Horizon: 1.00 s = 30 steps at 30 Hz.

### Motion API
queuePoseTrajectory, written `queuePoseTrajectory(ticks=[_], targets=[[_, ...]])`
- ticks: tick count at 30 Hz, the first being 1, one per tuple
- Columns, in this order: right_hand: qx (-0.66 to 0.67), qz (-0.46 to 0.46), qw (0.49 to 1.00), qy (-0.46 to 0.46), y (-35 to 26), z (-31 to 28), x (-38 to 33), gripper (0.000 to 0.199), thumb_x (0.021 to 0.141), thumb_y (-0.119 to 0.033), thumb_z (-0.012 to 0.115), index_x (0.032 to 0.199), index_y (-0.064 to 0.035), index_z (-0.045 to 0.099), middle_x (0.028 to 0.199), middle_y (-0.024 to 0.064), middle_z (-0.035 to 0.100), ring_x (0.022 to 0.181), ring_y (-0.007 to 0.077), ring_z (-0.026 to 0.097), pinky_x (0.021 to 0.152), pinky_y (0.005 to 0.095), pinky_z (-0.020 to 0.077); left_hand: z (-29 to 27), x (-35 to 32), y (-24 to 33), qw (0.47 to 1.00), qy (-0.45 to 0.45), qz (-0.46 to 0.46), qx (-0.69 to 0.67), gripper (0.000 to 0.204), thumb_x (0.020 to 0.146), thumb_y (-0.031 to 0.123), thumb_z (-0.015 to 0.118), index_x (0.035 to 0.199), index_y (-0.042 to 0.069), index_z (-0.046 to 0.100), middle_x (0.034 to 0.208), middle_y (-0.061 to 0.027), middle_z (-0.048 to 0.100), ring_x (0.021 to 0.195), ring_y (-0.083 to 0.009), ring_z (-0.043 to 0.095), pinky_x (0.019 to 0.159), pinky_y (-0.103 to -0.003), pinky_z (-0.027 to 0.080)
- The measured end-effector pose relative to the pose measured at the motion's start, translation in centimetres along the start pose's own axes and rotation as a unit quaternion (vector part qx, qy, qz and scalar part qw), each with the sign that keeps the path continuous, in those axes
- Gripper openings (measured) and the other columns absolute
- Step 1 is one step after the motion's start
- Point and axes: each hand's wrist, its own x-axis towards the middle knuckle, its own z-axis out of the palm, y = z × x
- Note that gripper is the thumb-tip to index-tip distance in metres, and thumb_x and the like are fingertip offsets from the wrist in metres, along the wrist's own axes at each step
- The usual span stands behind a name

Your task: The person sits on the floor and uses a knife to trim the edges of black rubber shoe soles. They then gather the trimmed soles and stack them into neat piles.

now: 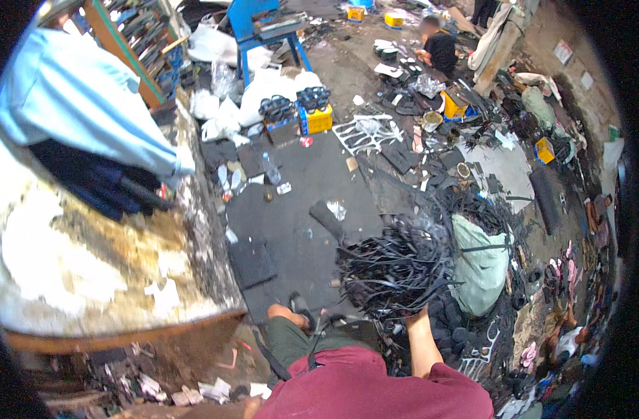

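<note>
My right forearm (420, 346) reaches forward from my maroon shirt (375, 391) into a big tangled pile of black rubber strips (396, 262) on the floor. My right hand (416, 314) is at the near edge of the pile, with its fingers hidden among the strips. My left hand is out of the picture. My knee in green trousers (291, 339) and a sandalled foot (300, 305) rest on the dark rubber mat (298, 202) just left of the pile.
A pale green sack (481, 265) lies right of the pile. A peeling stained wall (89, 258) with a light blue garment (75, 98) fills the left. Farther off are a yellow crate (318, 120), a blue machine stand (263, 28) and a seated person (439, 50).
</note>
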Motion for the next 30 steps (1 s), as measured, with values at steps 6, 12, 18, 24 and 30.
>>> queuePoseTrajectory(ticks=[6, 12, 18, 24, 30], targets=[[0.101, -0.141, 0.977, -0.127, -0.2, 8.9, 6.2, 0.067, 0.097, -0.063, 0.042, 0.141, -0.0138, 0.055, 0.139, 0.0101, 0.06, 0.119, 0.0379, 0.06, 0.098, 0.0581, 0.0513, -9.0, 14.5, 6.7, 0.999, -0.028, 0.034, 0.016, 0.029, 0.09, 0.031, 0.062, 0.1, 0.006, 0.073, 0.096, -0.0181, 0.072, 0.087, -0.0326, 0.068, 0.078, -0.047, 0.054], [0.181, -0.151, 0.971, 0.037, 3.5, 10.8, 7.0, 0.058, 0.09, -0.06, 0.055, 0.128, -0.0166, 0.066, 0.127, 0.0057, 0.069, 0.109, 0.0326, 0.067, 0.089, 0.0516, 0.0571, -37.3, 36.9, 23.0, 0.89, 0.342, 0.18, -0.24, 0.014, 0.09, 0.016, 0.064, 0.1, 0.006, 0.066, 0.085, -0.0113, 0.07, 0.074, -0.026, 0.066, 0.068, -0.04, 0.055], [0.27, -0.145, 0.938, 0.164, 5.1, 13.7, 7.3, 0.068, 0.084, -0.065, 0.059, 0.134, -0.0184, 0.062, 0.141, 0.005, 0.059, 0.128, 0.0349, 0.054, 0.104, 0.0596, 0.0438, -51.7, 39.2, 53.1, 0.874, 0.14, 0.204, -0.419, 0.039, 0.096, 0.019, 0.066, 0.132, 0.005, 0.06, 0.095, -0.0027, 0.069, 0.076, -0.0095, 0.064, 0.06, -0.023, 0.049], [0.247, -0.142, 0.921, 0.266, 1.2, 17.4, 15.7, 0.078, 0.084, -0.07, 0.054, 0.143, -0.0191, 0.056, 0.151, 0.0066, 0.051, 0.14, 0.0348, 0.042, 0.115, 0.0622, 0.0254, -49.6, 37.0, 76.2, 0.899, -0.037, 0.31, -0.309, 0.039, 0.094, 0.018, 0.068, 0.131, 0.004, 0.063, 0.101, -0.0043, 0.073, 0.083, -0.0106, 0.065, 0.07, -0.025, 0.05], [0.208, -0.118, 0.954, 0.183, -10.5, 30.2, 32.1, 0.076, 0.086, -0.069, 0.053, 0.143, -0.0187, 0.057, 0.151, 0.0082, 0.051, 0.143, 0.0367, 0.039, 0.117, 0.0663, 0.0171, -46.2, 44.6, 95.3, 0.896, -0.088, 0.331, -0.283, 0.045, 0.095, 0.019, 0.07, 0.137, 0.006, 0.059, 0.11, -0.008, 0.073, 0.096, -0.0126, 0.067, 0.081, -0.026, 0.051]])
